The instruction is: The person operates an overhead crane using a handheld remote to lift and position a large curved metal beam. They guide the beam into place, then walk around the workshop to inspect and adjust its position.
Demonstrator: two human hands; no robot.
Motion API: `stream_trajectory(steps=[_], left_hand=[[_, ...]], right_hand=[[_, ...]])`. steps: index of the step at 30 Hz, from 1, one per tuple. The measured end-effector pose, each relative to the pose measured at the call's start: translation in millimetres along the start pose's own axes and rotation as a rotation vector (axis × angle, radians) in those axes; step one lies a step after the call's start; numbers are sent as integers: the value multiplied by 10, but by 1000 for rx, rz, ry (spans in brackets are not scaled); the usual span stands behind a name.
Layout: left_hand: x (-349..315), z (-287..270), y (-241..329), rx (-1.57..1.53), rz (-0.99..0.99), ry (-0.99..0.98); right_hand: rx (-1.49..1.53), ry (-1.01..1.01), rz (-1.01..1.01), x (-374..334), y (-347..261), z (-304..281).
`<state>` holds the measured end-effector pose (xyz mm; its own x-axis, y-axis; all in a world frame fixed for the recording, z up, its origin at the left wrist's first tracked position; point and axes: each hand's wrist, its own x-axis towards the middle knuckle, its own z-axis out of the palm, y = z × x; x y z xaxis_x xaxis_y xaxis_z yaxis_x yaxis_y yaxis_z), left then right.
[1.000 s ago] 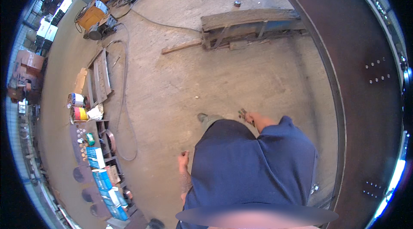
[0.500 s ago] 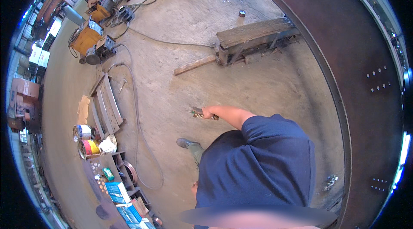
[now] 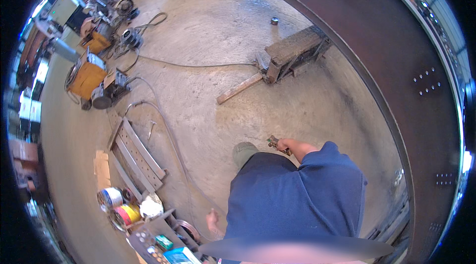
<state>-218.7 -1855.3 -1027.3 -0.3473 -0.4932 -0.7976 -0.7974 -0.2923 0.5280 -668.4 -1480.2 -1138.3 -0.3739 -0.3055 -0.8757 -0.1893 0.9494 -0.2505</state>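
At the upper left of the frame stands an orange machine (image 3: 88,79) with a dark wire feeder (image 3: 110,90) beside it. Below, at left, a flat piece of cardboard (image 3: 102,170) lies on the floor (image 3: 208,135), near a white-and-blue tub (image 3: 110,198) and a yellow-and-red one. Just right of these, drilled metal bars (image 3: 133,151) lie side by side, with a white bundle (image 3: 151,207) at their lower end. At the lower left edge, a bench (image 3: 144,245) bears a green box (image 3: 164,241) and a blue-and-white box (image 3: 181,256). A cable (image 3: 171,134) curves down toward the left hand (image 3: 212,217), low and left of centre; whether its fingers are open or closed cannot be told. Further right, a wooden length (image 3: 240,89) reaches toward a block-like trestle (image 3: 296,46) in the upper middle. Right of centre, the right hand (image 3: 282,145) grips a dark hand tool (image 3: 272,140), its kind unclear, above the floor. A large dark beam (image 3: 377,60) with bolt holes fills the right side.
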Motion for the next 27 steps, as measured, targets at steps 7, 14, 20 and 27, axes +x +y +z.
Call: stream_trajectory(steps=[7,14,20,27], left_hand=[[2202,-782,2043,-40,101,166],[3358,-1292,3693,57,102,-253],[5018,-1558,5926,528,198,-401],[6770,-766,9002,792,575,-563]], right_hand=[[226,-132,154,1113,-684,94],[454,482,-51,774,-2865,-1619],[745,942,-847,1014,-4579,-3500],[663,725,-385,2399,-5951,-4729]])
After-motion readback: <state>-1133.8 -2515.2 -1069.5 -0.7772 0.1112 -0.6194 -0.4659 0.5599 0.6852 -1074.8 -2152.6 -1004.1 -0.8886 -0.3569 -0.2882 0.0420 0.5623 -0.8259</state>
